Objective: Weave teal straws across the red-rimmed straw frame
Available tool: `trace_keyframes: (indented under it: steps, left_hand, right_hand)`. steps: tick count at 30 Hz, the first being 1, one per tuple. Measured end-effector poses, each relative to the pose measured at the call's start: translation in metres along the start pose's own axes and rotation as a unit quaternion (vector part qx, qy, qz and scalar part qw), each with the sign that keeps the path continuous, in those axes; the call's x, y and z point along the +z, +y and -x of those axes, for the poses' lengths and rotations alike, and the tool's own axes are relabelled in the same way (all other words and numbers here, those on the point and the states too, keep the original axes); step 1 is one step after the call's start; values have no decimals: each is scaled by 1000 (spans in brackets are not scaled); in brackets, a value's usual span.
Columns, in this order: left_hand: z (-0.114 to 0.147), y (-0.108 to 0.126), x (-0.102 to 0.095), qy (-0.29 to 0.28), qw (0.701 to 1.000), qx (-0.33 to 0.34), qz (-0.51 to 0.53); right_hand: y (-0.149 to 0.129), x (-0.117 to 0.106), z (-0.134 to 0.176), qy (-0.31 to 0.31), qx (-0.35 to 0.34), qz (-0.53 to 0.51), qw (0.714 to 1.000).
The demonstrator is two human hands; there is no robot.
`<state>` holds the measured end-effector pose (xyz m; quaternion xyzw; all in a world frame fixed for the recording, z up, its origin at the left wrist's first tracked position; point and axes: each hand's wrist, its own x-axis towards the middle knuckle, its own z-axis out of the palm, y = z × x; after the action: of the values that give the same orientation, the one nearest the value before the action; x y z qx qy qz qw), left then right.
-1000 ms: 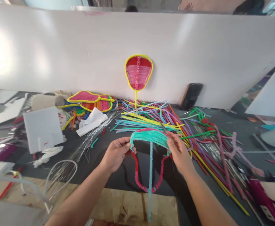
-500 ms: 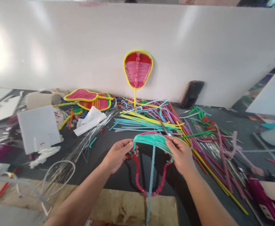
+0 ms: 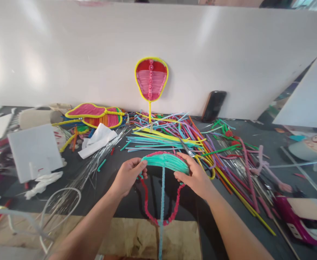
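Between my hands is a fan-shaped pipe-cleaner frame (image 3: 167, 161). Its top is packed with turquoise strands under a red rim, its lower loop is red and open, and a light blue stem runs down the middle. My left hand (image 3: 128, 176) pinches the left end of the turquoise band, thumb on top. At the right end, my right hand (image 3: 195, 176) has its fingers over the upper rim and its thumb near the lower edge; some fingertips are hidden. Just beyond lie a row of turquoise pipe cleaners (image 3: 158, 141) and scissors (image 3: 188, 150) with yellow handles.
A yellow-rimmed pink and red fan (image 3: 151, 79) stands upright before the white board. Right of it a phone (image 3: 214, 105) leans. Pink-and-yellow pieces (image 3: 93, 112), crumpled white paper (image 3: 97, 139) and a white card (image 3: 35, 151) lie left. A magenta tool (image 3: 296, 224) is at lower right.
My right hand has shifted its grip, its fingers now reaching over the upper rim with the thumb lower. The whole scene sits slightly further left in view.
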<state>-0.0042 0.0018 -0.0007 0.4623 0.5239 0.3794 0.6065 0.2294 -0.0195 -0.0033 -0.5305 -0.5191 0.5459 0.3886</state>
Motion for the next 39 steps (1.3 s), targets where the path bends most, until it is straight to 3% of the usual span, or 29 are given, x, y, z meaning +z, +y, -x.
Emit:
trace_keyframes:
  steps: [4,7,12,15,18,31,39]
  left_hand:
    - [-1,0,-3,12,998,26,-58]
    - [-2,1,-4,5,999,17,-28]
    - [0,4,-5,-48,989,-75,114]
    - [1,6,-4,-51,985,-104,128]
    - [2,6,-2,-57,984,-123,119]
    - [6,6,2,-88,980,-140,109]
    - [7,3,9,-86,980,-140,109]
  right_hand:
    - [0,3,0,36,-20,32,999]
    - [0,4,-2,25,-17,4,1000]
    - [-6,7,0,-40,4,-43,998]
    - [-5,10,2,-93,20,-76,993]
    - [0,11,2,-109,35,-108,988]
    - [5,9,4,-135,93,-176,971]
    - [6,6,3,-139,121,-121,975]
